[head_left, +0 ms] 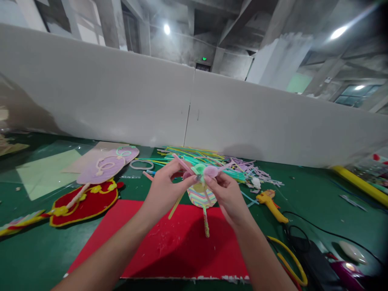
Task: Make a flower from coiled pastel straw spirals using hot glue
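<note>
Above the red sheet, both hands meet at a small cluster of coiled pieces that look like pipe cleaners. My left hand [170, 178] pinches a pink strip [182, 163], thumb against forefinger. A lilac coil [211, 171] sits at the fingertips of my right hand [226, 189], which is closed on it. Between the hands shows a green coil [199, 169]. Just below them lies a small round fan [201, 196] with pastel zigzag stripes and a twisted handle [206, 224]. A yellow strip [175, 207] slants down under my left hand.
A red sheet [169, 246] covers the near green table. Left are a red fan [86, 204] with yellow trim and lilac fans [106, 165]. Behind lie loose pipe cleaners [188, 153]. To the right are a yellow glue gun [273, 205], its cord and a yellow roll [360, 184].
</note>
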{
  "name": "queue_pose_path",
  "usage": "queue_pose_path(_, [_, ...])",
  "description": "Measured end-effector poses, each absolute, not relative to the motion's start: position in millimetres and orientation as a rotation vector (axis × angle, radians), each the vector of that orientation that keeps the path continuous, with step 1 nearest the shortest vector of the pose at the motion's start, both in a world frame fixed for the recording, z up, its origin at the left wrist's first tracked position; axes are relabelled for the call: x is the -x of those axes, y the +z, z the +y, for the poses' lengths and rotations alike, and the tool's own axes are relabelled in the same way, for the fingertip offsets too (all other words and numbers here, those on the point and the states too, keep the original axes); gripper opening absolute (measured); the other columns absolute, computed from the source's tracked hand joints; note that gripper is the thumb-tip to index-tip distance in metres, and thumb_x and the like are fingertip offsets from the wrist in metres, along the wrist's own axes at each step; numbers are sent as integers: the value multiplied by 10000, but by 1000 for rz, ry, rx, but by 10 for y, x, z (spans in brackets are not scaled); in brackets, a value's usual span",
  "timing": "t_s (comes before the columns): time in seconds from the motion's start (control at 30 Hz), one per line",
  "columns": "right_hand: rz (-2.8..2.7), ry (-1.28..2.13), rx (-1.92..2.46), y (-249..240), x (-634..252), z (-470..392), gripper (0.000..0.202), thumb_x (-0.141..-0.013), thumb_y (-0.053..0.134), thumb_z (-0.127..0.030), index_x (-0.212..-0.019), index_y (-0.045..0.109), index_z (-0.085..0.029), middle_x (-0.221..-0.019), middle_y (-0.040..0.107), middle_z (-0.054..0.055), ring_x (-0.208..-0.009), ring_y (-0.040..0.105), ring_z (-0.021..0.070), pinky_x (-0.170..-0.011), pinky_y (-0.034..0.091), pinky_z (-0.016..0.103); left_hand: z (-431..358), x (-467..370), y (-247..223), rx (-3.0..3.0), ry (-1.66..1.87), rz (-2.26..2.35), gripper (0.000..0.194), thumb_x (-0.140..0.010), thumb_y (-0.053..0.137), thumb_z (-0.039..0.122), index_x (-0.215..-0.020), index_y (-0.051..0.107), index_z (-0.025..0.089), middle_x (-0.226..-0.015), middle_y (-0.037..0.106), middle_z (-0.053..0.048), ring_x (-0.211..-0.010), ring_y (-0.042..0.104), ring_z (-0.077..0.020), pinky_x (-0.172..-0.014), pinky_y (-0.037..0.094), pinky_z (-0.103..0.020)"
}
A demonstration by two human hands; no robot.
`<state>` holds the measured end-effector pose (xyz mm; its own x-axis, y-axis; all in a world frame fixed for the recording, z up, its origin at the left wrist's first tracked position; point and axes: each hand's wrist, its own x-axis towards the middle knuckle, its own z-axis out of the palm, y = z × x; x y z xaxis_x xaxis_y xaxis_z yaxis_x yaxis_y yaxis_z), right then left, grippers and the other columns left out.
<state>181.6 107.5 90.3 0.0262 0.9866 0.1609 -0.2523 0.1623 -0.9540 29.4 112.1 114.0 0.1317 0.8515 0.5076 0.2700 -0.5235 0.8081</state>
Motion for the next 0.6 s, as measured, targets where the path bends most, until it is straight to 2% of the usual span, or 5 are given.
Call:
queue_pose_path(0.23, [-1078,1167,979,882,-1791,1081,265,-563,768,-319,-780,683,-193,-724,638,5,-705,559,142,-696,453,285,1106,-300,1160,-1729,1364,1096,113,-717,635,245,-786,600,163,-763,612,-7,-713,570,-135,-684,477,-255])
queue_pose_path(0.37, [-1010,1200,940,890,-1805,1085,233,-572,758,-320,-736,662,-185,-645,576,-22,-650,528,126,-711,446,295,1128,-266,1177,-1642,1343,1001,131,-756,586,256,-860,621,184,-864,655,-21,-775,614,-147,-692,487,-247])
queue_pose_path(0.47, [-993,1206,931,885,-1826,1098,220,-566,759,-319,-697,648,-182,-597,532,-38,-621,511,121,-725,442,307,1146,-236,1191,-1551,1341,1051,181,-807,502,270,-896,644,201,-916,671,-30,-772,627,-151,-631,487,-232])
queue_pose_path(0.6, [-1008,1203,950,885,-1822,1100,241,-565,757,-328,-727,662,-177,-646,564,-16,-650,521,134,-713,442,306,1149,-233,1214,-1462,1334,1107,134,-744,585,242,-852,654,206,-845,681,-7,-714,623,-135,-569,474,-200])
